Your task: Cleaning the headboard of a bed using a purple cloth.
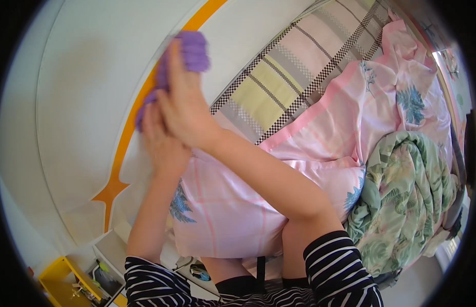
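A bunched purple cloth [194, 51] lies against a white panel [79, 102], over its curved orange stripe [128, 135]. My right hand [189, 105] reaches across from the right and presses the upper part of the cloth, its fingers stretched along it. Just below, my left hand [164, 143] has its fingertips on the lower end of the cloth, partly covered by the right one. The hands touch each other. Slight blur hides the exact grip of the fingers.
Beside the panel is a checked bedsheet [279, 77]. A pink satin pillow [233, 204] sits under my forearms, with a pink satin cover [340, 123] beyond. At right lies a rumpled green patterned quilt [406, 204]. A yellow drawer or box [61, 276] stands at lower left.
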A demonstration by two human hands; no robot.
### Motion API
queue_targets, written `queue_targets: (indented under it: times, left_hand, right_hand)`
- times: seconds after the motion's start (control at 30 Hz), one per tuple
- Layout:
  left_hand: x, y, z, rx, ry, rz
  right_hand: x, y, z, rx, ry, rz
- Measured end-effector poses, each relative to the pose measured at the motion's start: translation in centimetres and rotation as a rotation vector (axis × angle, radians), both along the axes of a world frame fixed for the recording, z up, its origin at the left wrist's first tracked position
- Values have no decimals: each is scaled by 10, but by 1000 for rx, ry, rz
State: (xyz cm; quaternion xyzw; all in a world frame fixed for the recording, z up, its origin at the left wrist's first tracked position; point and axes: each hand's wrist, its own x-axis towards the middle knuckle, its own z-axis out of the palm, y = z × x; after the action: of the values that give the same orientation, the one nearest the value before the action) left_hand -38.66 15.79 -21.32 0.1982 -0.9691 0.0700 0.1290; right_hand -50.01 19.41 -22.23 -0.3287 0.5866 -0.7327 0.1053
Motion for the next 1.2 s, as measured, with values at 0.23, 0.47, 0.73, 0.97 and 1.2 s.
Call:
queue_targets:
  times: [0.23, 0.47, 0.73, 0.97, 1.2]
  left_hand:
    - [-29, -15, -16, -261, 60, -117]
    - [-48, -5, -63, -121, -118, -155]
    - [-36, 5, -101, -1, -249, -237]
    - [13, -13, -3, -166, -91, 9]
    - [-52, -12, 35, -93, -5, -180]
  right_hand:
    - [-35, -10, -24, 28, 284, -161]
    - [-43, 0, -83, 148, -161, -300]
    - [-47, 23, -103, 248, -451, -49]
    - [-8, 6, 4, 97, 79, 26]
    - [-49, 4, 16, 112, 216, -233]
